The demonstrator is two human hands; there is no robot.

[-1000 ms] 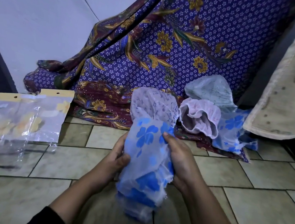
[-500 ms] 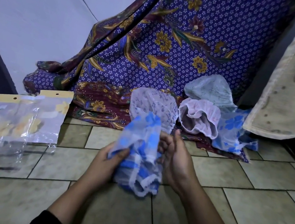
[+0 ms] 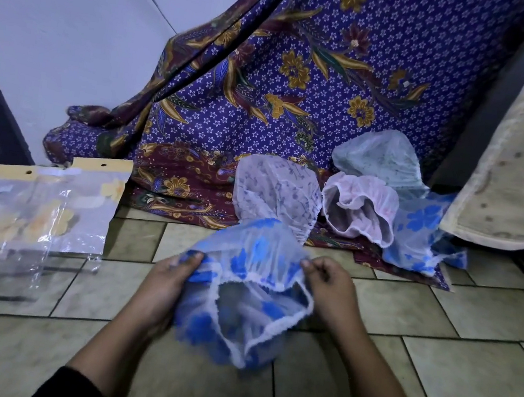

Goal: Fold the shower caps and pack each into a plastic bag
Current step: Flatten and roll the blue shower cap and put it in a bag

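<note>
Bags [image 3: 32, 216] lie on the floor [image 3: 438, 324] at 9 o'clock. The left hand [image 3: 171, 281] pinches the cap [image 3: 242, 283] at its 9 o'clock edge, and the right hand [image 3: 328, 288] pinches the 3 o'clock edge. Half a second ago the cap is bunched between hands held close. Now the hands are apart and the cap is stretched open above the floor at centre. It appears ready for its first fold. Its long axis runs 9 to 3, and the elastic opening faces 6 o'clock, toward the person. Spare caps [image 3: 274, 193] wait at 1 o'clock.
</note>
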